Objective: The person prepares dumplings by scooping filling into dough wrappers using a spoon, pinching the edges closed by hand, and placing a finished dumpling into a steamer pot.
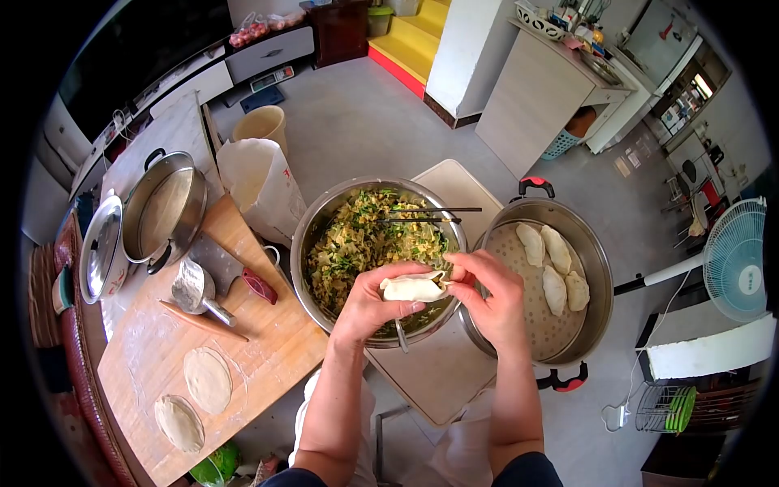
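Note:
A folded dumpling lies across the fingers of my left hand, held over the near side of the filling bowl. My right hand pinches the dumpling's right end, where a bit of the edge looks open. Beneath both hands is a steel bowl of chopped greens and yellow filling. Dark chopsticks rest across its far right side, and a metal spoon handle sticks out at the near rim. To the right, a steamer pot holds several finished dumplings.
On the left, a floured wooden board carries two dough wrappers, a rolling pin, a metal scoop and a dark red-handled cutter. Beyond stand an empty steel pot and a flour bag. A fan is at right.

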Demonstrator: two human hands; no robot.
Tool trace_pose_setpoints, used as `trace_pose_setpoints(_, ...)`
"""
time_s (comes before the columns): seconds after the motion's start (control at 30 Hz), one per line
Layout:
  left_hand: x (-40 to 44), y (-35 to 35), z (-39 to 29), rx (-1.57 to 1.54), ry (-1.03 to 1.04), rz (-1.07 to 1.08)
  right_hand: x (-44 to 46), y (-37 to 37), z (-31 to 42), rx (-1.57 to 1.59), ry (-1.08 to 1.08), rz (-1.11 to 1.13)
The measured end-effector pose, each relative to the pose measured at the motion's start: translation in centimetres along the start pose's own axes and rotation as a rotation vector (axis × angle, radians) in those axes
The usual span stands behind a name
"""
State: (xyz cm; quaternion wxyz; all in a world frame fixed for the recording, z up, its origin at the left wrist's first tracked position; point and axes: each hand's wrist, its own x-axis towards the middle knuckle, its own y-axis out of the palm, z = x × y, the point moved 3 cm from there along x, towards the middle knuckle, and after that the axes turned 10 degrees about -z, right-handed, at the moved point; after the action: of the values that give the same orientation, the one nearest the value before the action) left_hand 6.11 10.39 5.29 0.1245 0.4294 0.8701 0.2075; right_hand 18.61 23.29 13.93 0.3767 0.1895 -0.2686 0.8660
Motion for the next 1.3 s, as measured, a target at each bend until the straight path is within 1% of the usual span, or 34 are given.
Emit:
trace_pose_setpoints(0.03, 0.02, -0.01, -0.01, 0.017, 0.024, 0.022, 0.03, -0.03, 0.06, -0.008, 0.018, 0.019)
trace_pose_setpoints(0.13, -0.02, 0.22, -0.20, 0.035, 0.046, 0.024, -0.15, 0.06, -0.47, -0.032, -0.074, 0.016)
trace_pose_setpoints(0.33, -0.03, 0.52, -0.29, 0.031, 0.061, 0.010, -0.50, 0.36, -0.85, -0.088, -0.102, -0.043)
trace_pose_setpoints(0.53, 0.13, 0.25, -0.36, 0.051, 0.091, -0.017, -0.20, 0.13, -0.17, -0.054, -0.074, 0.020)
trace_pose_setpoints(0.63, 0.11, 0.24, -0.36, 0.059, 0.090, -0.020, -0.29, 0.07, -0.09, -0.001, -0.001, 0.040)
trace_pose_setpoints(0.73, 0.02, 0.36, -0.49, 0.042, 0.079, -0.029, -0.20, -0.16, 0.02, 0.023, 0.026, 0.037)
trace_pose_setpoints(0.93, 0.02, 0.66, -0.79, 0.082, 0.116, -0.005, -0.29, 0.16, -0.29, -0.058, -0.079, -0.010)
trace_pose_setpoints(1.03, 0.08, 0.59, -0.51, 0.089, 0.134, 0.018, -0.34, 0.28, -0.19, -0.081, -0.088, -0.035)
trace_pose_setpoints(1.13, 0.03, 0.80, -0.64, 0.094, 0.124, 0.015, -0.38, 0.44, -0.05, -0.136, -0.167, -0.051)
trace_pose_setpoints(1.23, 0.05, 0.88, -0.70, 0.133, 0.159, 0.024, -0.56, 0.69, -0.59, -0.155, -0.217, -0.072)
trace_pose_setpoints(1.3, 0.02, 0.84, -0.77, 0.122, 0.144, 0.018, -0.26, 0.56, -0.35, -0.167, -0.255, -0.051)
